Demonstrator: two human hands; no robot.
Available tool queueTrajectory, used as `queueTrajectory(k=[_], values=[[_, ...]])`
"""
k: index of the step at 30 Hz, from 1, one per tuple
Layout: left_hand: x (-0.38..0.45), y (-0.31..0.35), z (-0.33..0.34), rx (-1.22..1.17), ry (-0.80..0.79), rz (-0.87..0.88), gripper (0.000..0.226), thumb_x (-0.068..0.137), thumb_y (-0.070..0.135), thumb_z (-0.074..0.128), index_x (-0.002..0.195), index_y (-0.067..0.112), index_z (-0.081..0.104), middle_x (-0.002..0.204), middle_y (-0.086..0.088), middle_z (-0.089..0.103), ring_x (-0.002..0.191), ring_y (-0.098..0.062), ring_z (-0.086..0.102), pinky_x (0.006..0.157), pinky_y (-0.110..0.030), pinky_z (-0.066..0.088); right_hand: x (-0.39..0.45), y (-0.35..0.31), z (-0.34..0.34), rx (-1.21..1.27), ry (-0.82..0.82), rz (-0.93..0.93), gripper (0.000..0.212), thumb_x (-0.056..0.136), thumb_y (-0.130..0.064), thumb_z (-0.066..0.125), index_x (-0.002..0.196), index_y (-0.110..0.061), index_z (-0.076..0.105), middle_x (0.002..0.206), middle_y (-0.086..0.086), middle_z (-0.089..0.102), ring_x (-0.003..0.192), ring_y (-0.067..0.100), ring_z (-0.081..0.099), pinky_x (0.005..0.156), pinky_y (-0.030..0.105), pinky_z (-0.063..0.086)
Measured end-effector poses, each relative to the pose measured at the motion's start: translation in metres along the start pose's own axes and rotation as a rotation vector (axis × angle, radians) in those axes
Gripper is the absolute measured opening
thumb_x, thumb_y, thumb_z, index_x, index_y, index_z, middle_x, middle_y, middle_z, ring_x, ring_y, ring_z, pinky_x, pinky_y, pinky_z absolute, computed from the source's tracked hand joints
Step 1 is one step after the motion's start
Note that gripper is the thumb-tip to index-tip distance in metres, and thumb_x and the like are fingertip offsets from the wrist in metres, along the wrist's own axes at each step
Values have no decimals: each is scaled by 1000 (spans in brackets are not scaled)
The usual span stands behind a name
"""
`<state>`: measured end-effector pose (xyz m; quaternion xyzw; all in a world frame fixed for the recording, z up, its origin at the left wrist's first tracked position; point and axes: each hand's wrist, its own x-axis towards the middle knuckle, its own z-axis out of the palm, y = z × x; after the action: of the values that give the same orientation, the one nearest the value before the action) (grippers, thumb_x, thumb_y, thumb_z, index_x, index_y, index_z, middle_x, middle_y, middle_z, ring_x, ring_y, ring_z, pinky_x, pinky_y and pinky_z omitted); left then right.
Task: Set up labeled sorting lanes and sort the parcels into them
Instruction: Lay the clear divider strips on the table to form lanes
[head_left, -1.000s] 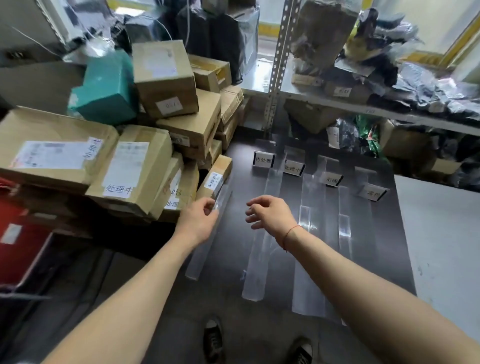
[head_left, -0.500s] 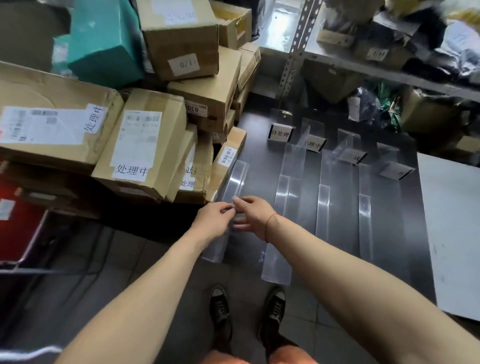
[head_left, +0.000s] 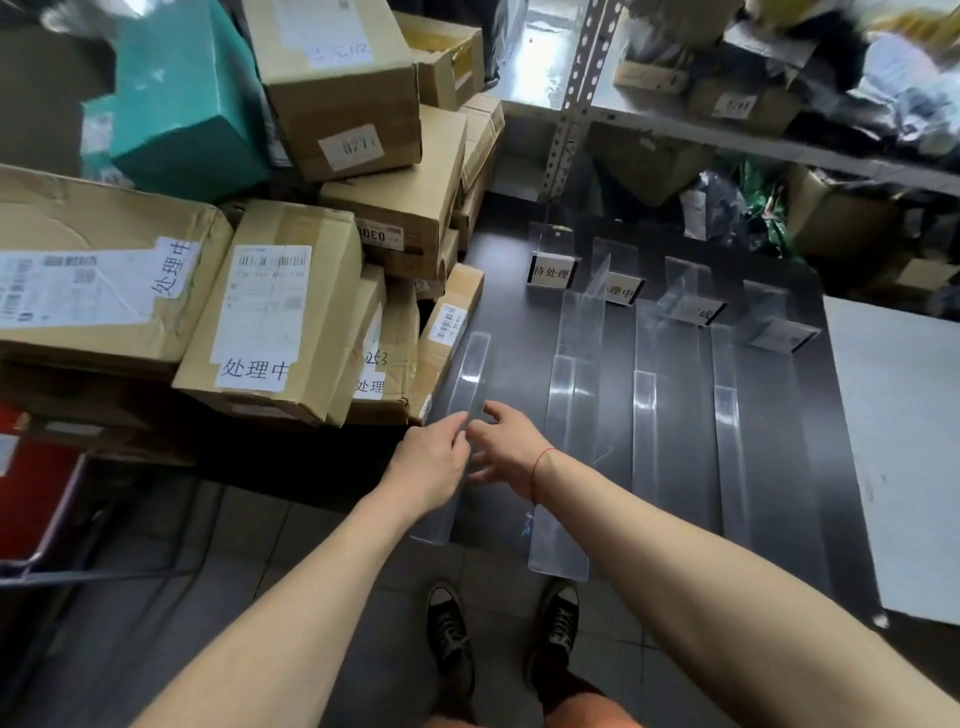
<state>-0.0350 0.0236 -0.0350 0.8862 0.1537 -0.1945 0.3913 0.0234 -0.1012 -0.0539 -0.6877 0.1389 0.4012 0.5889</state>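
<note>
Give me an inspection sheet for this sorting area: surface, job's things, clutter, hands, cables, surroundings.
Surface: dark mat on a tiled floor.
Job's things: clear divider strips lie lengthwise on the mat; the leftmost strip is under both hands. Four label stands at the far end, first one. Cardboard parcels stacked at left, none in a lane.
Clutter: teal box on the stack.
Hands: left hand and right hand at the leftmost strip; grip unclear.
Cables: nothing seen.
Surroundings: metal shelf with bags and boxes.
</note>
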Motion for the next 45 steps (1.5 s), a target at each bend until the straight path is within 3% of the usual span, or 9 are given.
queueTrajectory(k=[6,11,17,25,30,35,38,42,45], values=[[-12,42,-17,-134,8,219,38,109,38,50,146,41,58,108,10,72,96,-4,65,82,-20,50,-51,-29,-40,4,48,-199,61,110,-32,54,164,-20,29,157,6,48,92,27,76,76,47,67],[-21,99,-11,-285,-58,296,41,93,60,57,134,57,59,105,9,79,96,-16,76,83,-48,65,-104,-51,-88,18,62,-319,37,111,-31,48,145,-15,50,137,16,65,87,34,79,76,53,66],[-47,194,28,-339,-39,384,29,97,47,69,126,52,70,94,8,79,87,-14,76,74,-44,67,-166,-51,-178,-3,101,-441,22,111,-31,49,108,-17,66,114,9,77,88,44,78,79,61,64],[-96,331,149,-543,-91,407,30,105,21,65,134,26,70,105,-11,78,81,-16,77,65,-27,59,-236,-16,-350,-163,290,-591,43,103,-42,61,141,-22,64,117,5,74,76,29,79,62,48,66],[-86,386,224,-587,-182,409,28,105,24,66,132,30,71,108,-24,73,81,-19,75,66,-28,59,-252,10,-438,-195,371,-561,42,105,-44,58,142,-24,61,118,6,73,79,27,79,63,44,66],[-54,407,291,-508,-270,362,24,106,28,62,127,38,70,91,-7,75,75,-10,74,68,-32,62,-235,46,-486,-102,396,-388,58,94,-56,59,139,-19,59,127,12,70,85,38,78,71,53,67],[-32,406,328,-413,-313,309,34,106,31,57,139,37,63,95,-7,75,86,-16,77,77,-38,66,-222,64,-506,-16,350,-308,17,108,-34,53,111,-27,68,119,5,71,80,25,79,64,37,65],[-21,404,366,-277,-339,215,46,106,26,49,151,34,52,103,1,72,86,-15,73,66,-24,63,-195,87,-526,7,296,-169,29,111,-24,47,136,-18,61,126,6,66,64,10,74,60,34,63],[-5,404,391,-179,-294,159,46,108,30,45,153,36,48,110,5,71,79,-13,72,63,-25,61,-171,98,-541,-11,278,-112,30,112,-26,45,141,-26,55,120,1,65,80,21,69,74,43,65]])
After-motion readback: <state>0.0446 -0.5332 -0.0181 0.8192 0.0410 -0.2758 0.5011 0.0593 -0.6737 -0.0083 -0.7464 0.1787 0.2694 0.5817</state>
